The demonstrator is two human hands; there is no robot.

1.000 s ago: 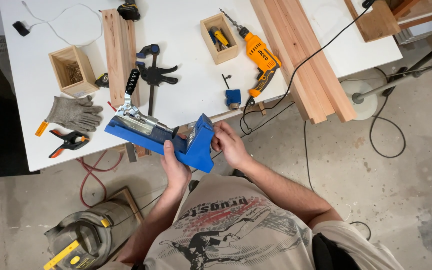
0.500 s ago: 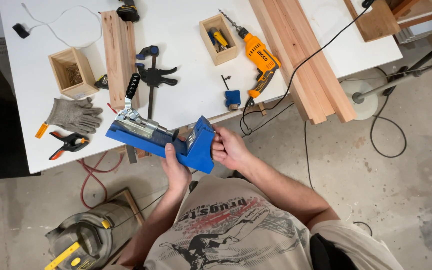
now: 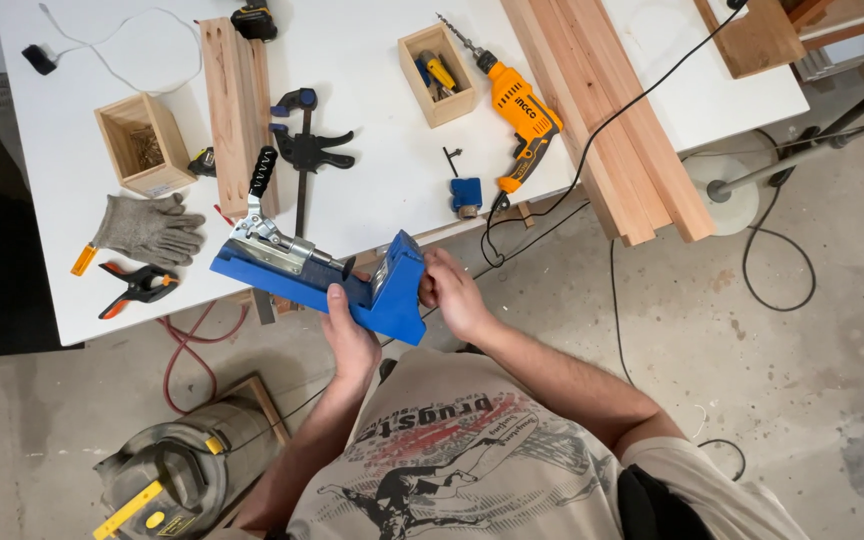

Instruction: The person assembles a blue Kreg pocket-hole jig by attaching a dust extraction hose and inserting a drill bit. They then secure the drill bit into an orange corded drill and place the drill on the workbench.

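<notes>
A blue jig (image 3: 322, 285) with a metal toggle clamp was held just off the near edge of the white table (image 3: 372, 190). The left hand (image 3: 350, 335) gripped its base from below, fingers wrapped around it; the right hand (image 3: 452, 290) clasped its upright end.

On the table, a small wooden box (image 3: 142, 143) held what looked like screws, and another wooden box (image 3: 439, 62) held yellow-handled tools. Grey gloves (image 3: 147, 228) and an orange drill (image 3: 520, 115) lay near the table's front edge. Bare concrete floor (image 3: 752, 380) lay open to the right. The jig's underside was hidden.
</notes>
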